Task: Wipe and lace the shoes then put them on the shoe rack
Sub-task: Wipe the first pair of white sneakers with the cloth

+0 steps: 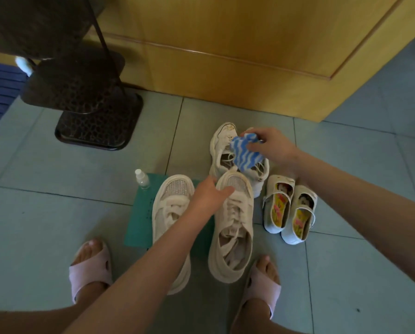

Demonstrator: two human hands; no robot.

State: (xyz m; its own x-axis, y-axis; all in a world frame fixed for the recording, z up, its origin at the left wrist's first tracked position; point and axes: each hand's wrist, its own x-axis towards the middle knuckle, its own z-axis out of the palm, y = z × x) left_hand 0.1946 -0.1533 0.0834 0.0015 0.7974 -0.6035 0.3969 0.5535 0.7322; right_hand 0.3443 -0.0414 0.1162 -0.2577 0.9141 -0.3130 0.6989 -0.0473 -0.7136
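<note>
Two big cream sneakers lie toes-away on a green mat (139, 220): the left one (170, 213) and the right one (233, 227), both with loose laces. My left hand (211, 196) reaches over them, its fingers stretched onto the right sneaker's toe. Behind them lies a white laced sneaker (222, 150). Above it my right hand (271, 147) pinches a blue-and-white striped cloth (245, 153). The dark metal shoe rack (81, 92) stands at the back left.
A small clear spray bottle (142, 179) stands at the mat's far corner. A pair of small white children's shoes (289, 210) lies to the right. My feet in pink slippers (90, 268) are at the bottom. A wooden cabinet (249, 56) fills the back.
</note>
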